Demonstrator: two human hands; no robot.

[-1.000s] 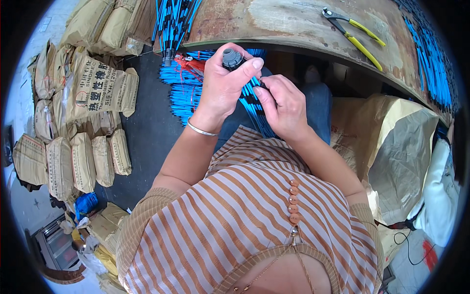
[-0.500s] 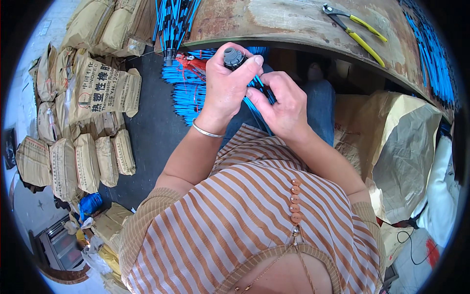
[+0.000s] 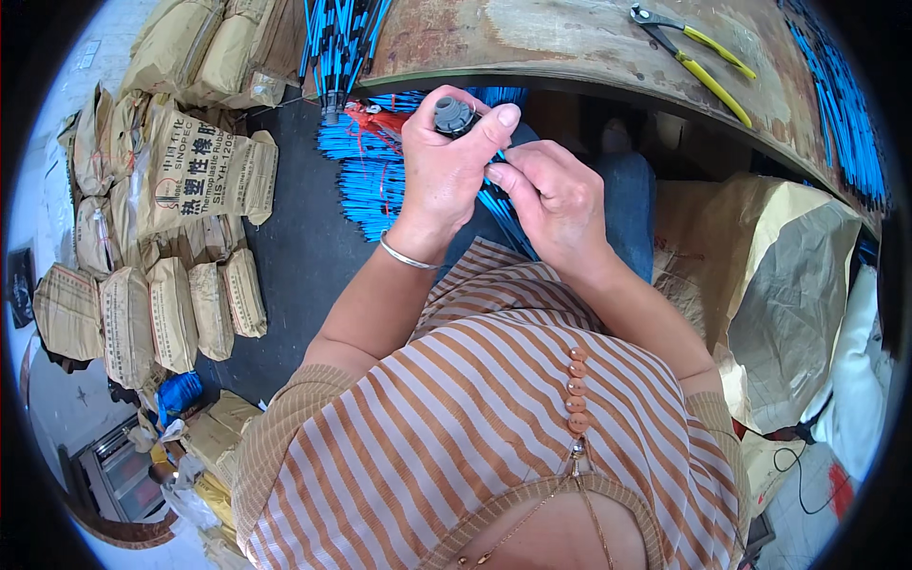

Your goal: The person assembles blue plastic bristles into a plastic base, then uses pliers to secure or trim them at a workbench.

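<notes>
In my left hand (image 3: 440, 176) is a dark grey round plastic part (image 3: 454, 114) with a ribbed rim. The fingers wrap round it and the thumb lies along its side. Close against it on the right, my right hand (image 3: 556, 195) pinches thin blue-and-black strands (image 3: 511, 224) between thumb and fingers. These strands run down from between the hands toward my lap. Where they meet the grey part is hidden by my fingers. Behind my left hand lie bundles of blue strands (image 3: 370, 195) and a red plastic piece (image 3: 375, 122).
Yellow-handled cutting pliers (image 3: 708, 71) rest on the worn wooden table (image 3: 560, 38). More blue-and-black strands lie at its left edge (image 3: 342, 43) and right edge (image 3: 845, 123). Brown paper sacks (image 3: 171, 318) are stacked at left. A large open paper sack (image 3: 788, 285) stands at right.
My right hand has shifted slightly right and down, its fingers drawn closer together on the strands. The left hand still holds the grey part, its thumb a little higher.
</notes>
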